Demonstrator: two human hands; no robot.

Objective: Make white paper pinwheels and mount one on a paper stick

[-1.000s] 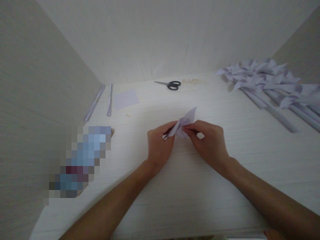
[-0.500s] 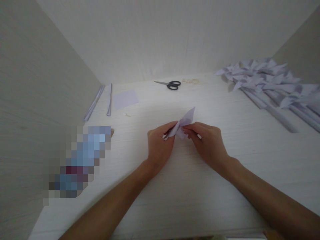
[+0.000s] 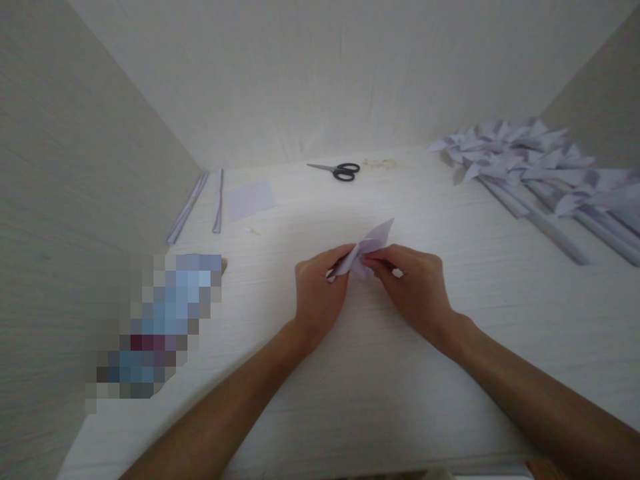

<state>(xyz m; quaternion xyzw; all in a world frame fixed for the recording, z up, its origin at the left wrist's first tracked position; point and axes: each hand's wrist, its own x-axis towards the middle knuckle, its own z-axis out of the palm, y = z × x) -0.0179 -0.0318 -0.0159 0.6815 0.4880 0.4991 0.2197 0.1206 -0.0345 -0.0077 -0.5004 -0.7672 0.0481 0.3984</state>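
Between my two hands, above the middle of the table, is a pale lilac paper pinwheel (image 3: 377,233) with curled, pointed blades. My left hand (image 3: 323,287) is closed on its left side, thumb and fingers pinching the paper. The fingertips of my right hand (image 3: 413,273) pinch near its centre from the right; what lies right under them is hidden. Farther off on the right lies a pile of similar paper pinwheels (image 3: 530,157), with rolled paper sticks (image 3: 555,233) stretching toward me.
Black-handled scissors (image 3: 345,172) lie near the back wall beside some small yellowish bits (image 3: 380,163). At the back left are a square paper sheet (image 3: 250,199), two rolled paper sticks (image 3: 219,200) and a tiny pale scrap (image 3: 253,231). A blurred-out object (image 3: 170,313) lies at left.
My right fingertips have shifted slightly inward on the pinwheel's centre, and its upper blade tips a little to the right. My left hand keeps its place.
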